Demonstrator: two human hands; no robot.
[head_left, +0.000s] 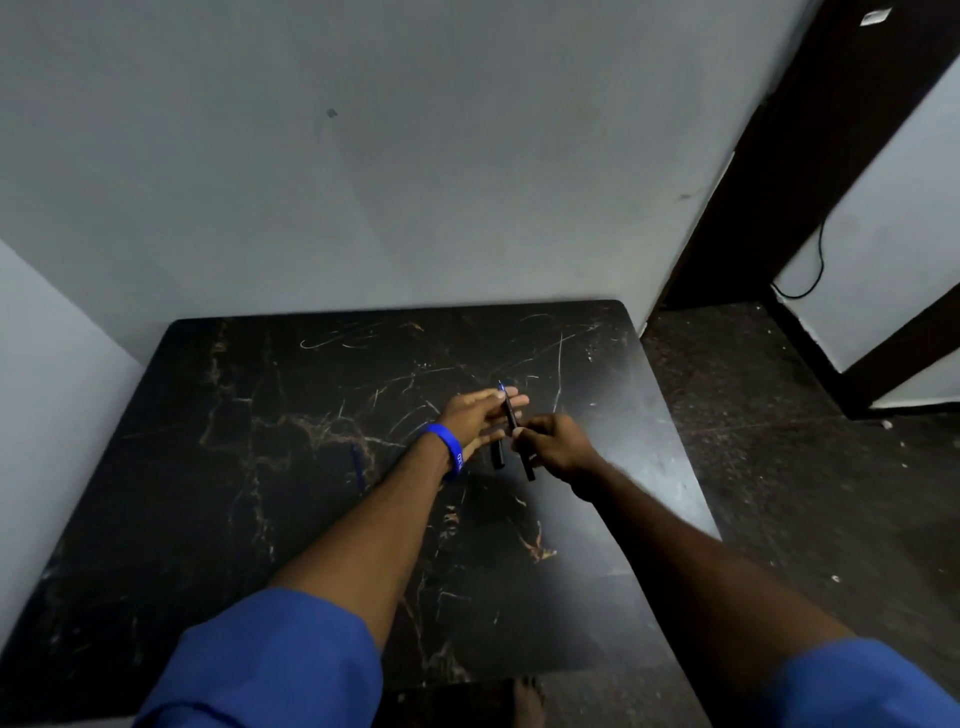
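Observation:
A slim dark pen with a blue tip points away from me above the black marble table. My left hand, with a blue wristband, has its fingers stretched out and pinches the pen near the tip between thumb and fingers. My right hand grips the pen's lower part with curled fingers, and the pen's end sticks out below the fist. A short black tube, like a cap or barrel, sits just under my left fingers. Whether it lies on the table or is held, I cannot tell.
A thin blue stick, like a refill, lies on the table left of my left wrist. The table stands in a corner of grey walls. Dark floor and a dark door frame with a hanging cable are to the right.

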